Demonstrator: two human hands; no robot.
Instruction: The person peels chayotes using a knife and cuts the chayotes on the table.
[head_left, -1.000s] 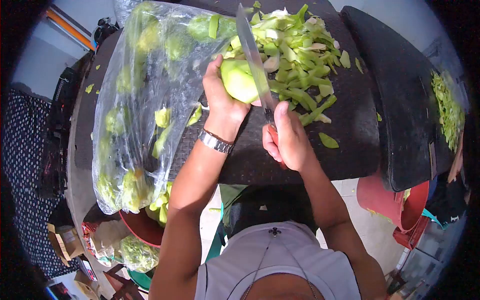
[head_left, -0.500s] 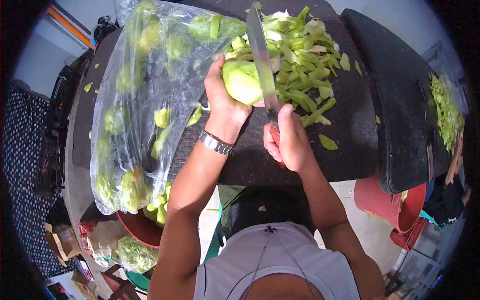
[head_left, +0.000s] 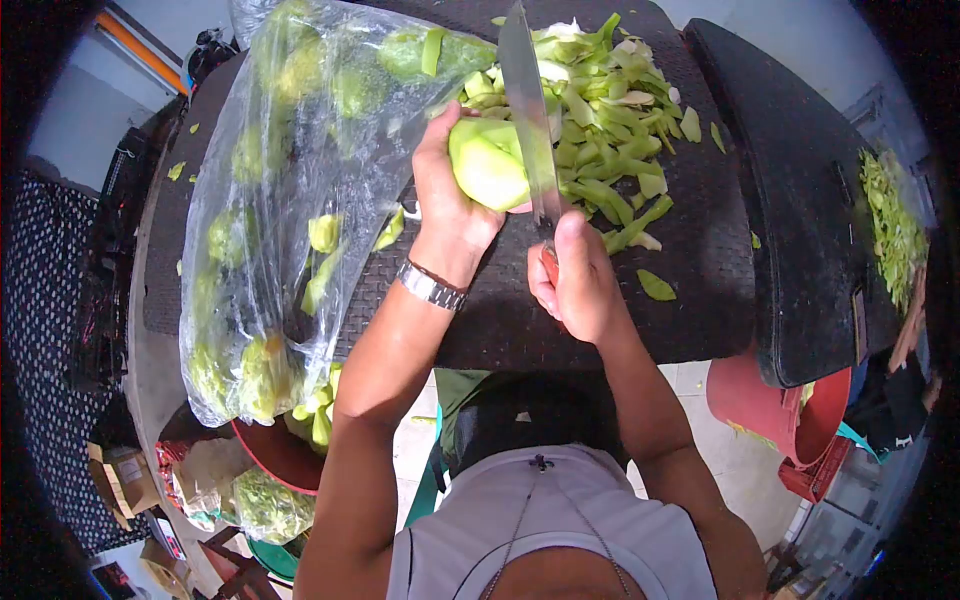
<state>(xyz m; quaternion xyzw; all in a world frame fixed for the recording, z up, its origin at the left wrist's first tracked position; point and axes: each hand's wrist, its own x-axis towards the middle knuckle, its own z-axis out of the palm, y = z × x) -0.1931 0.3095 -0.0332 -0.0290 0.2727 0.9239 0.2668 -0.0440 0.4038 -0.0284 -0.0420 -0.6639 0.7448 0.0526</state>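
A smooth, pale green peeled fruit rests in my left hand, its fingers wrapped around the far side and underneath; its exact kind is unclear. In my right hand is a large knife, gripped by its reddish handle with the thumb along the top. The broad blade points away from me and lies against or just over the fruit's right side; actual contact is hard to tell. Beyond and right of the fruit spreads a heap of green peelings. A clear plastic bag with several green fruits lies left of my left hand.
The dark textured tabletop carries stray peel pieces. A black padded panel stands along the right side. Below the table edge are a red bucket on the right and a red tub on the left, beside a bag of shredded greens.
The fruit in my left hand has shifted slightly, and the knife blade has moved a little to the right. Both hands keep their holds.
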